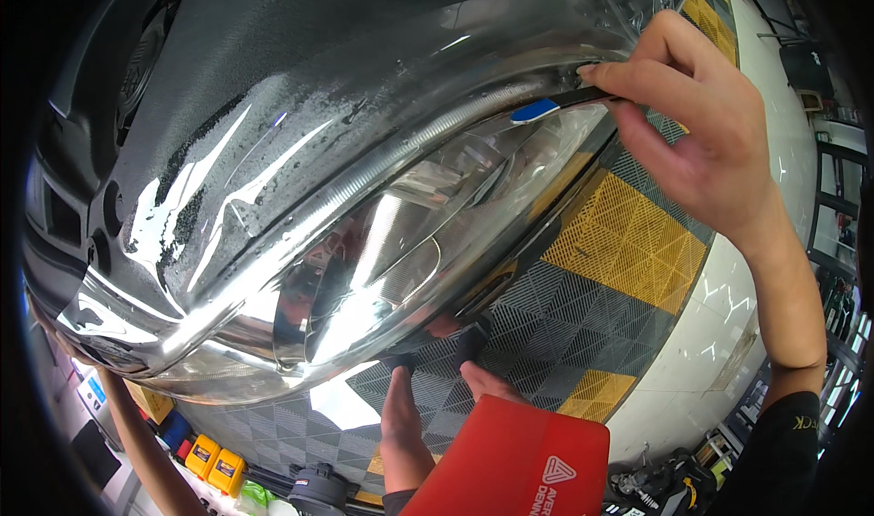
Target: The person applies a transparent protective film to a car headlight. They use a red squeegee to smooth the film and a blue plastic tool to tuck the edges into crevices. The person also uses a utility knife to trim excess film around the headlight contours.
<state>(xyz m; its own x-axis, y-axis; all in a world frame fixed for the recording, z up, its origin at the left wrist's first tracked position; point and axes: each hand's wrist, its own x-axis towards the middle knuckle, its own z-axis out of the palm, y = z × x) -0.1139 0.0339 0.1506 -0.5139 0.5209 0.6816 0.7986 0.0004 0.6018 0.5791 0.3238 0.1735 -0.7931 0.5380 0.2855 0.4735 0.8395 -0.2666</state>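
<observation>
Your right hand (pixel 706 120) pinches a slim, dark tool (pixel 534 110) with a flat blue tip, fingertips closed on it, beside the upper edge of the glossy, curved headlight (pixel 455 197). Droplets speckle the dark bodywork (pixel 300 125). I can't tell how your left hand's (pixel 66 345) fingers stand.

Car workshop, headlight (pixel 464 197), yellow floor grating (pixel 628 243), racks (pixel 839 207)

Our slim black tool (pixel 570 101) slants, blue tip leftward. We see it along the glossy headlight's (pixel 455 208) upper edge.
</observation>
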